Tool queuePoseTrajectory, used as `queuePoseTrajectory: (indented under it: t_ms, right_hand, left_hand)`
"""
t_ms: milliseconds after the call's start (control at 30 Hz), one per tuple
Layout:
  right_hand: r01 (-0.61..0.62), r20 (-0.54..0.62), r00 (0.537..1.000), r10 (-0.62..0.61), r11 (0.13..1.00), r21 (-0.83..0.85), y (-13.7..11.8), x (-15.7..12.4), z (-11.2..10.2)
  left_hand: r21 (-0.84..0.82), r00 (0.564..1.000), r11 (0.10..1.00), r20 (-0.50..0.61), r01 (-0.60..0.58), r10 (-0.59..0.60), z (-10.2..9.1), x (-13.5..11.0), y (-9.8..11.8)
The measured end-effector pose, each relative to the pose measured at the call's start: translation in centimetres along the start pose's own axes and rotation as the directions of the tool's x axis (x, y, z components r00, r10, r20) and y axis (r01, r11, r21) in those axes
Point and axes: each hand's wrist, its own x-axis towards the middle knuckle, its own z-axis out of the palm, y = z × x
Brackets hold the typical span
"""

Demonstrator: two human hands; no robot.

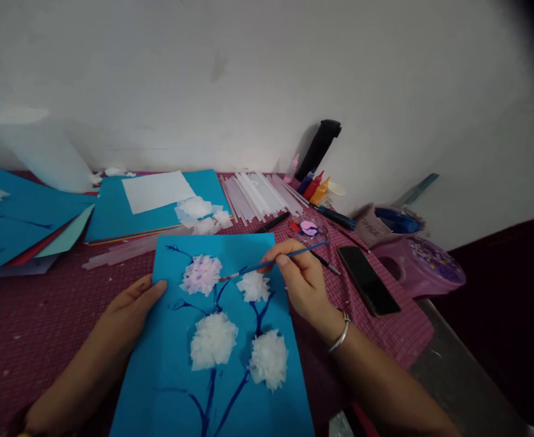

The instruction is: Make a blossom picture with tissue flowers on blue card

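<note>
A blue sheet of card (167, 370) lies tilted before me, with dark blue painted stems and several white tissue-paper flowers (215, 341) on it. The top left flower (202, 274) carries pink and purple paint. My left hand (133, 303) grips the card's left edge, thumb on top and fingers underneath. In my right hand (301, 276) a thin blue paintbrush (262, 264) is pinched between thumb and fingers. Its tip points left, close beside the painted flower; whether it touches I cannot tell. A palette (309, 228) with pink and red paint sits beyond my right hand.
Paint bottles (315, 187) stand by the wall near a black upright object (318, 149). White paper strips (260, 195) and stacked coloured sheets (112, 209) lie behind the card. A phone (368, 280) rests at right, near a pink container (424, 264). Another painted card (25, 218) is at left.
</note>
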Motion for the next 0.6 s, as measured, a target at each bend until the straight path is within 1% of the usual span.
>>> queuePoseTrajectory:
  t_ms: [67,167,233,300,367,433,500,600]
  right_hand:
    - [0.016,0.012,1.000,-0.016,0.999,-0.030,0.1,0.1,0.0]
    - [0.060,0.068,0.996,-0.051,0.989,-0.135,0.1,0.2,0.1]
    - [0.085,0.090,0.993,-0.070,0.981,-0.174,-0.1,0.2,0.1]
    - [0.088,0.056,0.995,-0.081,0.985,-0.147,-0.2,0.1,-0.1]
    - [0.075,-0.021,0.997,-0.077,0.994,-0.084,-0.2,0.1,-0.3]
    - [0.064,-0.067,0.996,-0.067,0.997,-0.044,0.0,0.2,-0.3]
    - [0.055,-0.050,0.997,-0.058,0.997,-0.062,0.4,0.2,-0.1]
    - [0.051,0.016,0.999,-0.050,0.990,-0.134,0.8,0.2,0.1]
  left_hand:
    - [-0.006,1.000,1.000,0.004,0.019,-0.019,-0.1,0.0,-0.2]
    - [0.004,0.999,0.999,0.002,0.036,-0.036,-0.2,0.1,-0.4]
    - [0.020,0.999,0.999,-0.009,0.046,-0.046,-0.3,0.2,-0.4]
    - [0.027,0.999,0.999,-0.019,0.046,-0.046,-0.3,0.3,-0.5]
    - [0.034,0.999,0.998,-0.016,0.045,-0.045,-0.3,0.4,-0.5]
    - [0.044,0.999,0.998,-0.017,0.043,-0.042,-0.3,0.4,-0.5]
    - [0.050,0.999,0.998,-0.019,0.040,-0.040,-0.3,0.3,-0.5]
    - [0.056,0.999,0.998,-0.029,0.036,-0.035,0.0,0.1,-0.4]
